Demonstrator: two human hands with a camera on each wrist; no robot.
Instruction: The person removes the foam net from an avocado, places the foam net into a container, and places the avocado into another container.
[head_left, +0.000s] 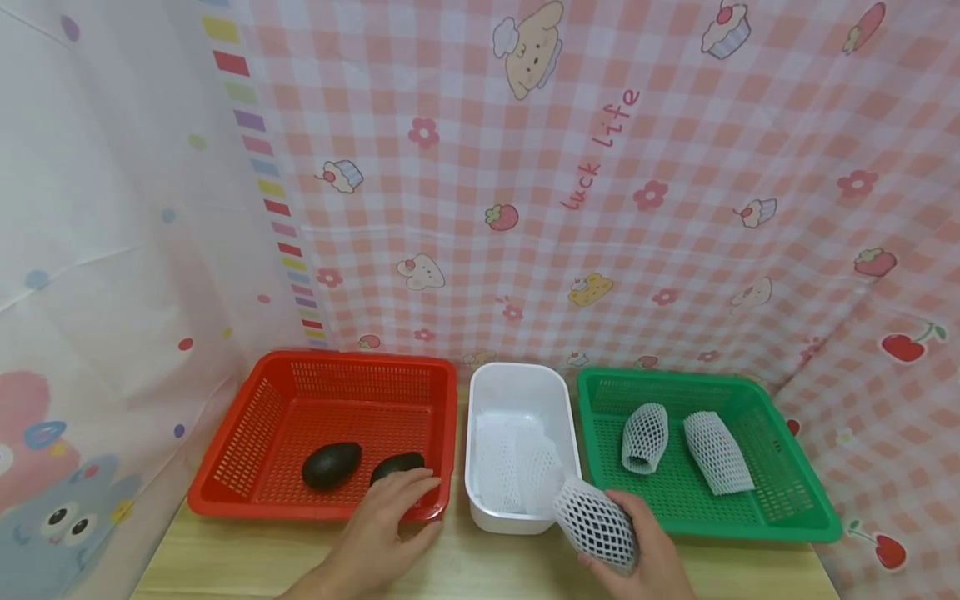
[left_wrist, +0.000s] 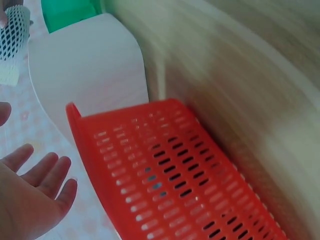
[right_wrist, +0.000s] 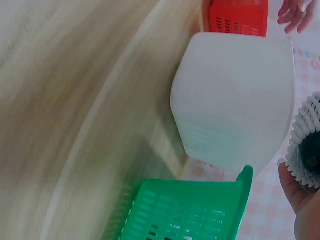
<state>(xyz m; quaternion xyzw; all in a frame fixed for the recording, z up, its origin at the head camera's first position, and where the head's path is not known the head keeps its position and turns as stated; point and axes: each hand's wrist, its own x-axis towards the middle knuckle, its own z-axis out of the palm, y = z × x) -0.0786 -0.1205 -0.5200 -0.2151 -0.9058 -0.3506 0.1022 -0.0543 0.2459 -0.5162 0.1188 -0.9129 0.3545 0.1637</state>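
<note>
In the head view my right hand (head_left: 651, 554) grips an avocado wrapped in a white foam net sleeve (head_left: 597, 523), in front of the white bin. The net's loose end points up left over the bin's front right corner. Dark avocado shows inside the net (right_wrist: 304, 145) in the right wrist view. My left hand (head_left: 386, 529) reaches over the front right rim of the red basket (head_left: 247, 508), with loosely bent fingers and nothing in its grasp. Its fingers overlap a dark avocado (head_left: 397, 465) in the head view. Another avocado (head_left: 332, 465) lies to its left.
Between the baskets stands the white bin (head_left: 522, 525), with white foam nets (head_left: 517, 467) inside. The green basket (head_left: 720, 529) at right holds two net-covered items, one upright-leaning (head_left: 645, 437) and one tilted (head_left: 717, 452). All stand on a wooden table (head_left: 465, 575) before a patterned cloth (head_left: 480, 175).
</note>
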